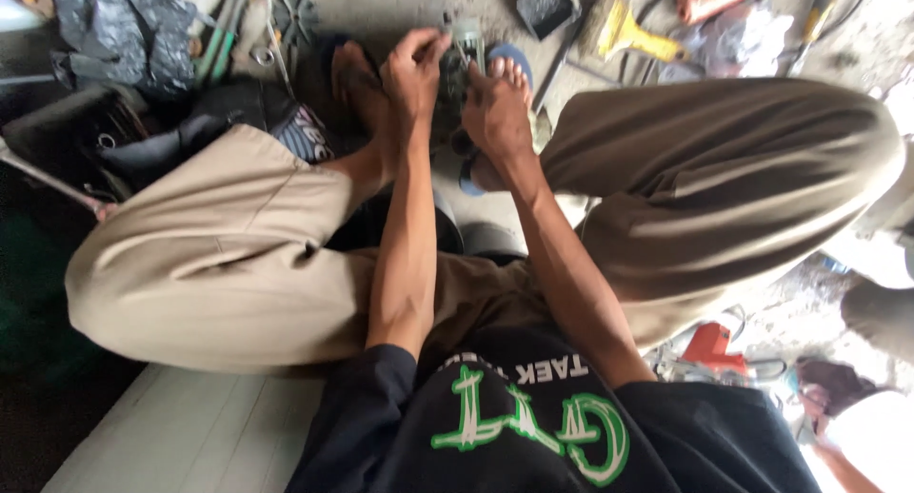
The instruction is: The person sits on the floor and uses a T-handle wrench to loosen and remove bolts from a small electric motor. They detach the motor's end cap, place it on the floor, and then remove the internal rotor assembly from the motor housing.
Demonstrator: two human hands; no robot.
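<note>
I sit low with my knees spread in tan trousers, both arms reaching forward between my feet. My left hand (414, 74) is closed over the top of a small dark metal part (461, 50) that stands on the concrete floor between my sandalled feet. My right hand (495, 112) presses against the same part from the right side, fingers curled around it. The part is mostly hidden behind both hands; only a greyish upper edge shows.
A yellow-handled brush (636, 36) and a small dark tray (547, 6) lie beyond my right foot. Black plastic bags (124, 31) and long tools (224, 36) sit at the far left. A red power tool (709, 348) rests by my right thigh.
</note>
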